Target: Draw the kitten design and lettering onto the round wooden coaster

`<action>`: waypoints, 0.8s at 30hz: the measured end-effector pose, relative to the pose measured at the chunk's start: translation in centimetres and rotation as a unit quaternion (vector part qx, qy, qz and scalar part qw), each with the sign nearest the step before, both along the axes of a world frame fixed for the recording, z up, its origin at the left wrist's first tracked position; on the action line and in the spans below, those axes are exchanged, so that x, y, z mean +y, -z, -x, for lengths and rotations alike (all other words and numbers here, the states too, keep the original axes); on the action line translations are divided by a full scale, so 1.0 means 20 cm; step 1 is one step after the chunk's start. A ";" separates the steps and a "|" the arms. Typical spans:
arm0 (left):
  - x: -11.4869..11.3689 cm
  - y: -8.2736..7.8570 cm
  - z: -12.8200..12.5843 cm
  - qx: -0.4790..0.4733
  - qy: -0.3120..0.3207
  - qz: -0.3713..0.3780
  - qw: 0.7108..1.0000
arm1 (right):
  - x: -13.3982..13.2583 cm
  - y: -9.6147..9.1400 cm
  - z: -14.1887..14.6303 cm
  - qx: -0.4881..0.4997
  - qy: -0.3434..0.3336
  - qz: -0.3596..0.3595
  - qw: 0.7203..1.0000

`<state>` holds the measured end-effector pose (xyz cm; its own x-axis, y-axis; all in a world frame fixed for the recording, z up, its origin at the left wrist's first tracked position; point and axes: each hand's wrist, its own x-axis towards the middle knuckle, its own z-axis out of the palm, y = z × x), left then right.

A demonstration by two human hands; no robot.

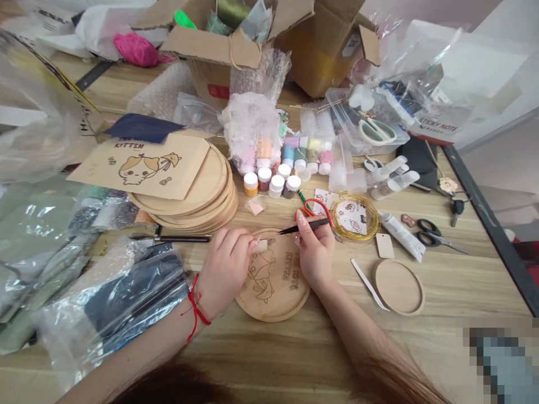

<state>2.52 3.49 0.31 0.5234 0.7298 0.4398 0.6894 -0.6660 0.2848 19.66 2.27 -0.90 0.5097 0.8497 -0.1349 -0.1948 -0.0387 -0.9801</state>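
A round wooden plate (275, 306) lies on the table in front of me, with a cartoon cat and lettering drawn on it in brown lines. My left hand (229, 255), wearing a red string bracelet (194, 306), rests over the plate's left edge. Its fingertips are pinched together at a tiny pale bit that I cannot make out, beside a small whitish patch (261, 246) on the drawing. Over the right rim, my right hand (315, 249) grips slim black tweezers (295, 227), their points facing left above the plate's far edge.
Stacked wooden plates (189, 207) bear a kraft kitten print (147, 163) at left. Paint jars (276, 186), cardboard boxes (214, 62) and a clear bin (337, 112) stand behind. Gold wire (370, 233), black-handled scissors (430, 233), a white tube (402, 235) and a small round tray (400, 310) lie right.
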 end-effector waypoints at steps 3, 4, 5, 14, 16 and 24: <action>-0.01 -0.03 0.01 -0.002 -0.049 0.028 0.998 | -0.01 -0.01 -0.01 0.004 -0.019 -0.019 1.000; -0.01 -0.04 0.01 -0.009 -0.066 0.054 0.996 | -0.01 -0.02 -0.02 -0.002 -0.027 -0.025 0.999; -0.02 -0.05 0.02 -0.016 -0.080 0.088 0.993 | -0.01 -0.04 -0.03 -0.010 -0.038 -0.031 0.999; -0.05 -0.19 -0.02 -0.121 -0.004 0.295 0.948 | -0.07 -0.19 -0.04 -0.110 -0.286 0.044 0.951; -0.05 -0.18 -0.03 -0.144 0.001 0.330 0.933 | -0.08 -0.19 -0.02 -0.086 -0.303 0.056 0.947; 0.06 -0.15 0.04 -0.096 0.058 0.318 0.942 | -0.07 -0.19 -0.13 -0.004 -0.279 0.151 0.948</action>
